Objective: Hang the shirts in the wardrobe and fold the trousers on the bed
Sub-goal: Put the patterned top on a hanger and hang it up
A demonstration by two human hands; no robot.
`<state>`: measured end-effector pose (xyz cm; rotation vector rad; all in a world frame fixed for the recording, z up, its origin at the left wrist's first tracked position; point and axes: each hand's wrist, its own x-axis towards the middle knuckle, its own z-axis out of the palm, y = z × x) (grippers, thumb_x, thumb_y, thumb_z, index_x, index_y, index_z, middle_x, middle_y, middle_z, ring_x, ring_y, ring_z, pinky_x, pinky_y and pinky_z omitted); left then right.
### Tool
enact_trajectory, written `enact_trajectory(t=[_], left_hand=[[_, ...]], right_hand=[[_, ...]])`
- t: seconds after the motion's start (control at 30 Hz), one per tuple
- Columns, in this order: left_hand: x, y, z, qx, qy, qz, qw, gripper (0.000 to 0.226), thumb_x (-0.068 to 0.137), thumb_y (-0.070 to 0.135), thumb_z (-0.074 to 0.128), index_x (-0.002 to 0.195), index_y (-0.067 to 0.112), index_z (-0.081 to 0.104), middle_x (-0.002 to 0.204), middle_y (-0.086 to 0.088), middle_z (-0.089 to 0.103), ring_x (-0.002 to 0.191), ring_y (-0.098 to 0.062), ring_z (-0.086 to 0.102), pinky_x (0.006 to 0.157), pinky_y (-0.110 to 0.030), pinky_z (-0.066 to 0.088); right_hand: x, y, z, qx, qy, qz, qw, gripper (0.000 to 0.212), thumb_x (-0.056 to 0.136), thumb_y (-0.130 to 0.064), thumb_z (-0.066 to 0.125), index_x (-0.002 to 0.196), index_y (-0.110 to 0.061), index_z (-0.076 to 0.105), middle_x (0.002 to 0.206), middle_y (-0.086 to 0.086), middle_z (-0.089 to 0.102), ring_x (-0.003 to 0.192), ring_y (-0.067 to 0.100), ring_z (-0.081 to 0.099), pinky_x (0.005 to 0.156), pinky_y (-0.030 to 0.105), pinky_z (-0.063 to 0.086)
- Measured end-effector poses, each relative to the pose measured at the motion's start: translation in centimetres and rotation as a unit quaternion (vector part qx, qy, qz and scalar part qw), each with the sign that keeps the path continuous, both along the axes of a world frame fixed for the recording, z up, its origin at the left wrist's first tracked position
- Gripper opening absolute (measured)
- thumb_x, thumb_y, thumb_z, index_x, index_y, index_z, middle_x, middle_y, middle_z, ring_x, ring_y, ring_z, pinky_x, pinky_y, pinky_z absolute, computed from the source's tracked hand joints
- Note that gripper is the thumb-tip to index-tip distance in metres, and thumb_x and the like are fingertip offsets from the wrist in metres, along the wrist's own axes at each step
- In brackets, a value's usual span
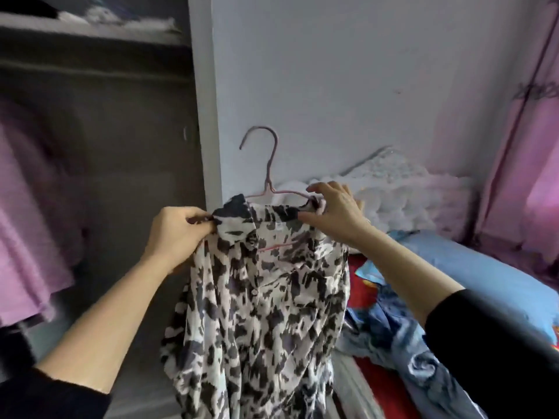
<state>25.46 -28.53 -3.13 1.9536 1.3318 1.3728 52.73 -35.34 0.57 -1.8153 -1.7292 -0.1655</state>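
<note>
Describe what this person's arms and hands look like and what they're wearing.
Both arms wear black long sleeves, the left sleeve and right sleeve pushed up so the forearms are bare. The left hand and right hand are ungloved; no watch or bracelet shows.

Free passage lies in the wardrobe opening [127, 152], between the hanging purple garment [27, 225] and the white side panel [204, 116].

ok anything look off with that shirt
The shirt is not yet square on the hanger: the collar is bunched and the hanger's arm shows bare above it. The left hand and right hand grip its shoulders.
</note>
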Motion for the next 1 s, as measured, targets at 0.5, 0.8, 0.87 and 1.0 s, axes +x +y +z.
enact_trajectory(t=[0.5, 0.8, 0.87, 1.0], left_hand=[[-16.4, 8.3, -1.7, -0.064, -0.245, 0.097, 0.962, 0.017, 0.077, 0.018, 0.077, 0.093, 0.025, 0.075, 0.082, 0.021, 0.070, 0.079, 0.018, 0.059, 0.069, 0.001, 0.038], [-23.3, 18.8, -1.0, -0.053, -0.136, 0.187, 0.971, 0.021, 0.073, 0.022, 0.081, 0.092, 0.027, 0.074, 0.095, 0.004, 0.071, 0.093, -0.012, 0.064, 0.084, -0.021, 0.044], [-24.0, 21.7, -0.3, -0.020, -0.005, 0.231, 0.973, 0.031, 0.071, 0.029, 0.081, 0.099, 0.035, 0.071, 0.104, 0.010, 0.060, 0.098, -0.008, 0.053, 0.087, -0.023, 0.038], [-24.6, 27.8, 0.9, -0.015, 0.016, 0.141, 0.990, 0.024, 0.081, 0.016, 0.074, 0.101, 0.028, 0.070, 0.099, -0.001, 0.067, 0.094, -0.021, 0.061, 0.090, -0.038, 0.049]], right_hand=[[-18.5, 18.7, 1.9, -0.114, 0.098, 0.257, 0.955, 0.034, 0.097, -0.044, 0.049, 0.071, -0.024, 0.059, 0.065, -0.005, 0.055, 0.060, 0.010, 0.053, 0.058, 0.024, 0.041], [-23.6, 31.9, 4.1, -0.115, 0.085, 0.297, 0.944, 0.037, 0.095, -0.042, 0.052, 0.069, -0.021, 0.066, 0.052, -0.011, 0.054, 0.056, 0.004, 0.053, 0.070, 0.028, 0.042], [-25.2, 34.7, 5.2, -0.104, 0.097, 0.320, 0.937, 0.035, 0.095, -0.041, 0.054, 0.070, -0.022, 0.068, 0.043, -0.015, 0.053, 0.043, -0.003, 0.050, 0.053, 0.013, 0.037], [-28.4, 39.9, 6.7, -0.096, 0.097, 0.340, 0.931, 0.033, 0.092, -0.041, 0.058, 0.070, -0.021, 0.072, 0.059, -0.012, 0.065, 0.051, -0.004, 0.060, 0.053, 0.010, 0.045]])
